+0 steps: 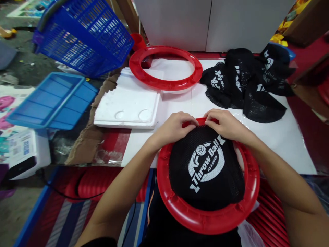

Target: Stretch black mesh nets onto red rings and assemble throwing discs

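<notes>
A red plastic ring [205, 221] rests tilted at the table's front edge, against my body. Across its opening lies a black mesh net [177, 164] with white "Throw Ball" print. My left hand [180, 127] pinches the net's far edge at the top of the ring. Close beside it, my right hand [221, 125] has its fingers closed on the same edge, a little to the right. The fingertips cover part of the rim there. A gap shows between net and ring on the right side.
Another red ring [164, 84] lies partly on a white foam block [128, 103]. Several black nets [239, 79] are piled at the back right. At left are a blue basket [84, 37], a blue tray [51, 99] and a white device [28, 151]. Stacked red rings [269, 209] sit below.
</notes>
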The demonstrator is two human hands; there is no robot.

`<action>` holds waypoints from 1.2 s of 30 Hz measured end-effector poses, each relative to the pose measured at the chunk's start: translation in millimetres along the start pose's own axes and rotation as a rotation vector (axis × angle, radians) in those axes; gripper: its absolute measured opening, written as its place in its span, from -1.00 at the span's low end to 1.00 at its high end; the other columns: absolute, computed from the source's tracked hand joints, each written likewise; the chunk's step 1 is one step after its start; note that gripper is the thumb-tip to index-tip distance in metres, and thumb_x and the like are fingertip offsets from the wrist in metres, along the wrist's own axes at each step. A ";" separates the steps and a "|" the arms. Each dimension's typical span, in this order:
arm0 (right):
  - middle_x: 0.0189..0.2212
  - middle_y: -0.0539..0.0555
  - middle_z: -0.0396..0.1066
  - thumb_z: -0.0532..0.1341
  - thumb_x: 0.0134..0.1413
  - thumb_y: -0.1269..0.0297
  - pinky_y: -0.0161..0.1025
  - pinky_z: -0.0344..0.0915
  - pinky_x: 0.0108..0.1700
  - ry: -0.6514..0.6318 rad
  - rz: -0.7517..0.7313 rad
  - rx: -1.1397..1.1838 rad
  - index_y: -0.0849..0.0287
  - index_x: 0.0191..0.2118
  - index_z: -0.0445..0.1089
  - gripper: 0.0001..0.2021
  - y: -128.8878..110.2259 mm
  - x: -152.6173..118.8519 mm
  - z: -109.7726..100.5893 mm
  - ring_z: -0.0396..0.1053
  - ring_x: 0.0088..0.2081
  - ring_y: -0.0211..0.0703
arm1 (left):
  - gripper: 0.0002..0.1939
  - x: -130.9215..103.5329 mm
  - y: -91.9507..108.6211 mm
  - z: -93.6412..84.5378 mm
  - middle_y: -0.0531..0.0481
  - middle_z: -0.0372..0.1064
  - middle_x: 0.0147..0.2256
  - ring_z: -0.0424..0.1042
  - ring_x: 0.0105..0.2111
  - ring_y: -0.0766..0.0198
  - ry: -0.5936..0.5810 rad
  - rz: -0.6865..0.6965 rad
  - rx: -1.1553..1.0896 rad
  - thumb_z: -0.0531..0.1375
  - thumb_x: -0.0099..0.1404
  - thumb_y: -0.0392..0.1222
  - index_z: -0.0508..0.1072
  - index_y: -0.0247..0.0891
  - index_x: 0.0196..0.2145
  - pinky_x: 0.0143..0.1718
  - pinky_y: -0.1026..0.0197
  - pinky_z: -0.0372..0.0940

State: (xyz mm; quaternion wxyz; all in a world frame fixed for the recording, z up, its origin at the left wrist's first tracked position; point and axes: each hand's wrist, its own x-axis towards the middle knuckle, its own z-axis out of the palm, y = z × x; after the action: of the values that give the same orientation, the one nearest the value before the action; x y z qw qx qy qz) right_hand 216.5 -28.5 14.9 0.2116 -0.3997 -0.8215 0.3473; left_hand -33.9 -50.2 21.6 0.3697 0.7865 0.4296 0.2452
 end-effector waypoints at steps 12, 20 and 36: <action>-0.04 0.18 0.60 0.18 0.35 0.38 -0.02 0.40 0.07 -0.030 -0.169 -0.157 0.15 -0.26 0.56 -0.79 2.3 -5.7 -1.3 0.54 -0.03 0.04 | -0.82 -2.2 1.1 3.5 -0.03 0.66 -0.17 0.54 -0.09 0.13 -0.063 0.048 0.042 0.27 0.43 -0.20 0.70 -0.18 -0.13 0.05 0.11 0.34; -0.09 0.13 0.59 0.19 0.33 0.35 -0.03 0.38 0.04 -0.064 -0.146 -0.098 0.12 -0.30 0.52 -0.82 7.5 -3.4 -3.1 0.52 -0.06 0.01 | -0.83 20.1 37.4 -3.6 -0.05 0.67 -0.23 0.56 -0.26 0.07 -0.268 -0.208 0.397 0.33 0.31 -0.21 0.73 -0.14 -0.18 -0.17 0.09 0.32; 0.57 0.17 -0.01 0.39 0.21 -0.05 0.48 -0.02 0.49 -0.197 0.029 -0.228 0.05 -0.05 0.56 -0.67 13.1 -55.7 -35.3 -0.18 0.57 0.47 | -0.70 -75.3 84.9 9.7 -0.20 0.44 -0.25 0.48 -0.45 0.06 0.015 -0.538 0.901 0.12 0.56 -0.01 0.42 -0.30 0.01 -0.43 0.12 0.27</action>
State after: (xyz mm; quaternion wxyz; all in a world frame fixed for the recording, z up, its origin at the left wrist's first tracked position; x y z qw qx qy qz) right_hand 278.1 -53.3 24.9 0.0780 -0.3968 -0.8666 0.2922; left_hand -23.5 -148.7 77.9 0.0417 0.7275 0.6821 -0.0617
